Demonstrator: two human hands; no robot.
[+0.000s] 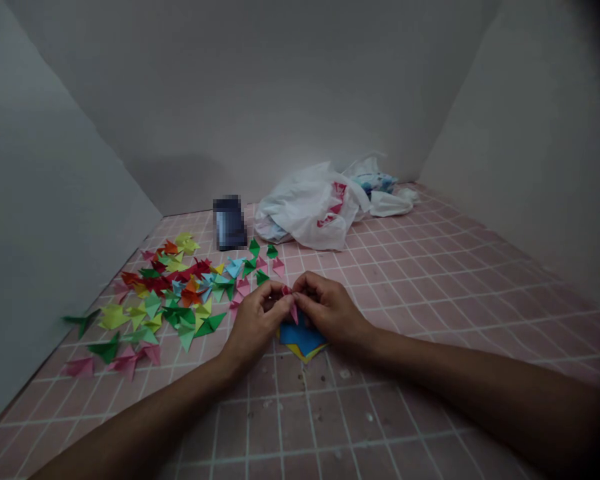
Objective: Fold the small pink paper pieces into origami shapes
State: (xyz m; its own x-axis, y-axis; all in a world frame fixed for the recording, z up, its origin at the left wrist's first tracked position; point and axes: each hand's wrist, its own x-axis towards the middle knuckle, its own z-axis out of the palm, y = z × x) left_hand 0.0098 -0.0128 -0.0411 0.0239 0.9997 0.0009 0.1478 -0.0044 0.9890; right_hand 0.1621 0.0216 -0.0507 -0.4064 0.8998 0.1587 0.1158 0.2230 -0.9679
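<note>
Pinched between the fingertips of both hands is a small folded piece of pink paper point(293, 311), narrow and pointed at its lower end. My left hand point(260, 317) grips it from the left with thumb and forefinger. From the right, my right hand point(330, 308) closes on its upper part. Right below the hands lies a small stack of square paper sheets point(303, 339), blue on top with yellow showing under it. Part of the stack is hidden by the hands.
Many folded paper birds point(180, 293) in several colours spread over the left side of the pink checked cloth point(430, 267). A dark blurred upright device point(230, 223) stands behind them. White plastic bags point(315, 207) lie at the back wall; walls rise on both sides.
</note>
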